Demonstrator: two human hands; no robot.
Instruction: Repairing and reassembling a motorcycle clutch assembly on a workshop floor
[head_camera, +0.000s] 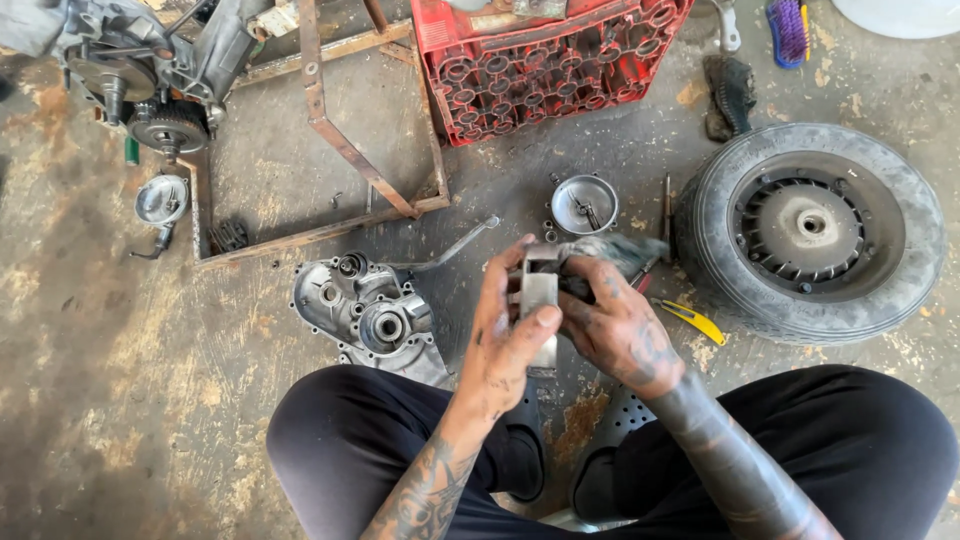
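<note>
— Where did we have the metal part (540, 295)?
— Above our lap, left hand (508, 335) clamped on it to steady it; right hand (615, 325) closed on a rag (625, 252), rubbing it

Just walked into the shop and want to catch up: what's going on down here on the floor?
A person sits on the concrete floor, holding a small grey metal part in the left hand. The right hand presses a rag against it. Around them lie an engine casing, a small round metal cover, a wheel with tyre, a red crate and a rusty frame.
</note>
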